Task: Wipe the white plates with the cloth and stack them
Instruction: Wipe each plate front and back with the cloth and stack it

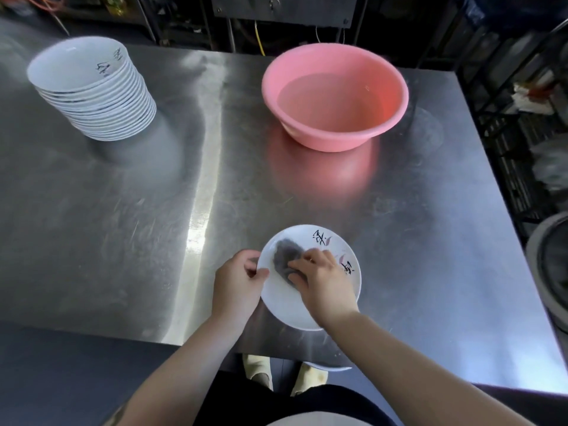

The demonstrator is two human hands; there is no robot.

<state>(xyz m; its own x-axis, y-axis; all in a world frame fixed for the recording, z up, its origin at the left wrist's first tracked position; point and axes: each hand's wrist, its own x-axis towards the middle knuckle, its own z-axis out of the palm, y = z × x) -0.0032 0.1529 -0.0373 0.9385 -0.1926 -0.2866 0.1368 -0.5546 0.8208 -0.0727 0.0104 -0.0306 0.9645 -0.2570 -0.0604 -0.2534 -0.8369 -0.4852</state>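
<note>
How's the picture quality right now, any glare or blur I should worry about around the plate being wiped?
Head view: a bright glare streak runs down the steel table left of the plate; the plate, grey cloth, left hand and right hand are fairly sharp; the plate stack looks soft and wide-angle stretched; the pink basin reflects on the steel.

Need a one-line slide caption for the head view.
Left hand steadies white plate; right hand wipes it with grey cloth.

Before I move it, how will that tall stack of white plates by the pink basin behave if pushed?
The stack of plates likely feels heavy, being many plates high. It leans, so it may tip. On the smooth steel table it might slide.
</note>
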